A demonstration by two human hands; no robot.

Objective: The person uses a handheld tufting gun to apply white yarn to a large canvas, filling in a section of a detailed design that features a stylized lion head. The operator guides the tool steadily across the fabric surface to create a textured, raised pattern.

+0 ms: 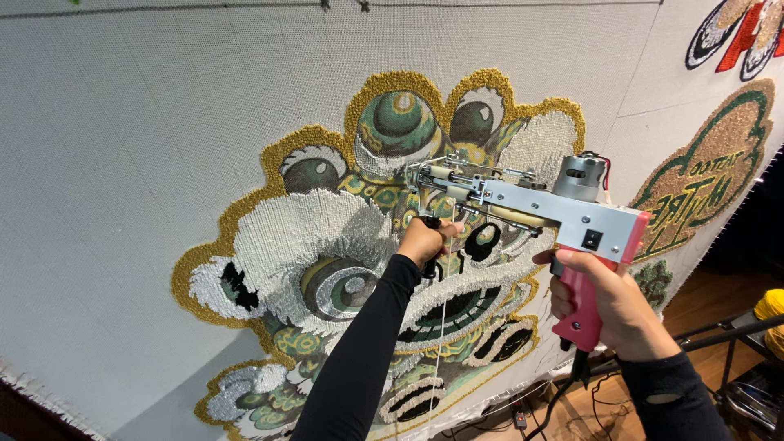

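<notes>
Right hand [608, 306] clenched round pink grip of grey metal tufting gun [535, 204]. Left hand [425, 241] grasps black front handle below its nose. Nose against stretched grey cloth [122, 122], on tufted lion-head design [343, 269].

Bright, even indoor light fills the sharply focused view, casting a soft grey shadow on the backing cloth [122, 163] at the lower left, while the far right falls off into dimness and wide-angle distortion bends the frame's edges and top line.
</notes>
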